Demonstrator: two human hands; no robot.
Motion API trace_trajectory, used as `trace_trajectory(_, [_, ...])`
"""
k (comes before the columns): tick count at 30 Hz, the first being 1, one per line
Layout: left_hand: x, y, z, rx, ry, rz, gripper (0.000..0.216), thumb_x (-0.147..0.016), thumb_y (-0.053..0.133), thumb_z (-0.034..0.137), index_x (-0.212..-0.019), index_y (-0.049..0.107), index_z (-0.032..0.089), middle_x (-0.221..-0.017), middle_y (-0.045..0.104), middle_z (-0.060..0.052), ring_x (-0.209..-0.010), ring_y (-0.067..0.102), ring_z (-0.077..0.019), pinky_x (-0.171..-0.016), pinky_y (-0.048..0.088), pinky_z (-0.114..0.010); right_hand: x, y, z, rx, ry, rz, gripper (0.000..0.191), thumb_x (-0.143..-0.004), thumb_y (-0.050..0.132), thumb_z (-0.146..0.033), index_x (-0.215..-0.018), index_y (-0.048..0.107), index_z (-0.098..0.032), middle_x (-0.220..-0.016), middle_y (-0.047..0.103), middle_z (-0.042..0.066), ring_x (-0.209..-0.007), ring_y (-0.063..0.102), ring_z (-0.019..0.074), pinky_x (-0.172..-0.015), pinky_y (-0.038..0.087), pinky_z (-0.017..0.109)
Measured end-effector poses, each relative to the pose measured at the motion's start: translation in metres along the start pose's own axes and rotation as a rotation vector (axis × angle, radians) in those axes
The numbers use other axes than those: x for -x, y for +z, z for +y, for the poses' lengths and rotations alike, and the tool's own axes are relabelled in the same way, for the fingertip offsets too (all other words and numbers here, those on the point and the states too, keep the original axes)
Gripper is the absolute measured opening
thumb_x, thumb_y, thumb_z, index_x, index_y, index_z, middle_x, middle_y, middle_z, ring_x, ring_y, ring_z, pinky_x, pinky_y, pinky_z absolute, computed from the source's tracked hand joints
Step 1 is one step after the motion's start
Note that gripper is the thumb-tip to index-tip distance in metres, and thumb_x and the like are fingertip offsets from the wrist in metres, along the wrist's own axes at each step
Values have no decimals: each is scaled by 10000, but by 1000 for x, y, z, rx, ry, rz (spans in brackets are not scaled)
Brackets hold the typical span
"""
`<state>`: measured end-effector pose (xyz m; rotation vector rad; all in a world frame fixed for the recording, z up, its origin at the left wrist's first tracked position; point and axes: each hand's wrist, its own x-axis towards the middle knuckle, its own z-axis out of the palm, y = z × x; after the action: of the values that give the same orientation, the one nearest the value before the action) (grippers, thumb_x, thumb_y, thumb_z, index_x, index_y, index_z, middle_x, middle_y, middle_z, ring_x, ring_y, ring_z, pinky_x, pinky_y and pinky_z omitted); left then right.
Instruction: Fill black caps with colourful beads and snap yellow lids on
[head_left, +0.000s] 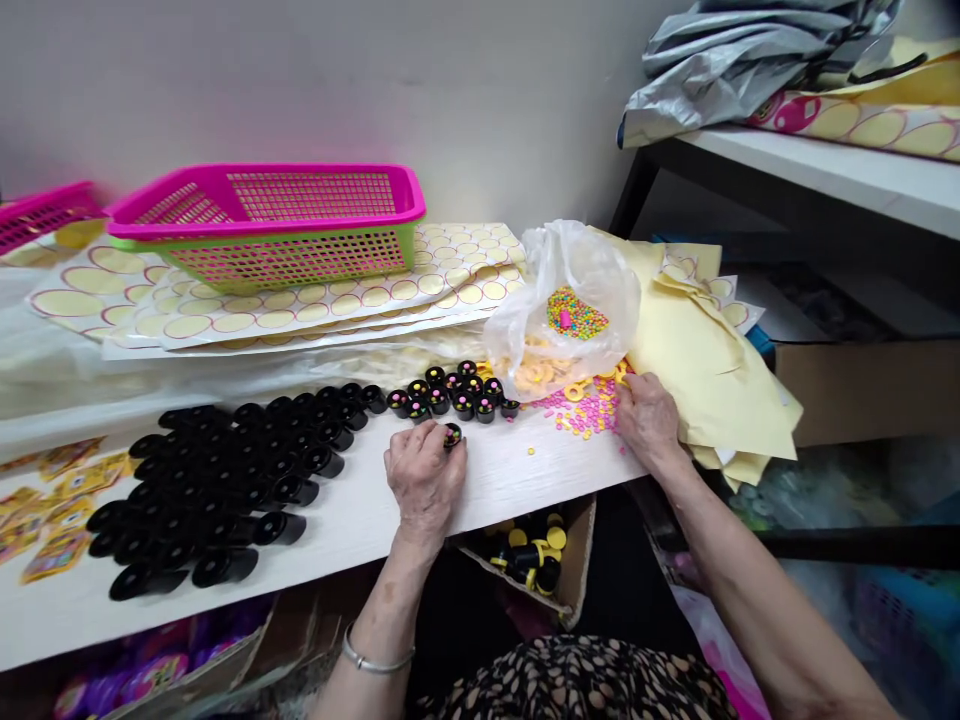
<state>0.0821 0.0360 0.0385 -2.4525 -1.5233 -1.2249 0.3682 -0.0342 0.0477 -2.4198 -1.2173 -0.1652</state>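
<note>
**Head view.** Left hand (424, 480), at 6 o'clock on the table (360, 525), has its fingers curled and pinches a bead-filled black cap (452, 436) at its 1 o'clock. Right hand (645, 420), at 3 o'clock of the left, lies palm down with fingertips bent onto loose pink beads (585, 412); whether it grips any cannot be told. Filled caps (450, 392) cluster at 12 o'clock of the cap, and empty tubes (225, 480) lie in rows at 9 o'clock. Bag (570, 270) stands at 12 o'clock of the pink beads. Basket (277, 215) rests on sheets (315, 300) at 11 o'clock.
</note>
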Motion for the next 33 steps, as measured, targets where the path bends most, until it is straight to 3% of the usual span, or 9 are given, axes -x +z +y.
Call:
trace_trajectory(3, [14, -9, 12, 216, -50, -27, 153, -687, 620, 221, -838, 625, 198, -838, 648, -34, -802, 534, -194, -753, 428, -327, 22, -9, -19, -356, -104, -45, 230, -829, 423, -236, -914, 625, -165, -890, 577, 86, -855, 534, 208, -752, 407, 324])
trace_trajectory(6, [25, -15, 19, 347, -130, -105, 232, -654, 625, 182, -886, 615, 197, -803, 639, -17, -784, 543, -181, -708, 456, -306, 60, -7, -54, -817, -132, -403, 210, -788, 517, -256, -975, 591, -196, -793, 581, 29, -742, 540, 173, -667, 430, 293])
trace_trajectory(8, [30, -16, 21, 379, -177, -154, 259, -644, 625, 170, -901, 613, 199, -821, 639, -17, -796, 550, -181, -697, 465, -304, 84, -2, -75, -914, -99, -590, 143, -777, 533, -245, -903, 575, -194, -679, 548, -5, -634, 518, 148, -590, 414, 265])
trace_trajectory(10, [33, -17, 19, 408, -211, -196, 268, -635, 630, 163, -900, 613, 202, -836, 638, -17, -807, 554, -181, -695, 469, -302, 100, 2, -88, -779, -173, -571, 74, -797, 513, -231, -825, 570, -193, -690, 547, 0, -660, 522, 145, -616, 401, 259])
trace_trajectory(15, [37, -13, 12, 499, -294, -286, 419, -573, 721, 187, -976, 608, 179, -895, 624, -28, -799, 553, -170, -677, 469, -287, 106, -7, -92, -257, -448, -445, 224, -909, 375, -288, -883, 581, -204, -948, 560, 47, -771, 549, 144, -643, 373, 248])
trace_trajectory(19, [41, -9, 9, 527, -319, -311, 361, -576, 744, 202, -918, 634, 181, -865, 633, -21, -812, 556, -170, -725, 457, -296, 106, -15, -90, -37, -584, -430, 211, -882, 454, -358, -960, 566, -197, -932, 554, 60, -776, 533, 174, -640, 362, 275])
trace_trajectory(22, [41, -10, 10, 544, -310, -316, 244, -598, 731, 190, -826, 647, 193, -833, 638, -10, -797, 552, -159, -730, 445, -288, 106, -14, -92, -33, -630, -375, 184, -870, 481, -325, -929, 578, -181, -915, 554, 73, -820, 509, 202, -692, 361, 309])
trace_trajectory(26, [37, -14, 12, 561, -326, -337, 192, -599, 723, 190, -775, 647, 186, -781, 637, -7, -758, 537, -157, -691, 432, -279, 100, -15, -103, -263, -611, -292, 221, -867, 489, -334, -979, 564, -158, -954, 554, 86, -862, 483, 211, -729, 370, 330])
trace_trajectory(33, [37, -14, 13, 559, -334, -362, 200, -614, 594, 67, -773, 644, 177, -741, 629, 0, -735, 504, -150, -678, 403, -272, 94, -18, -129, -309, -689, -409, 160, -841, 523, -305, -925, 575, -179, -933, 550, 59, -854, 454, 204, -745, 372, 336])
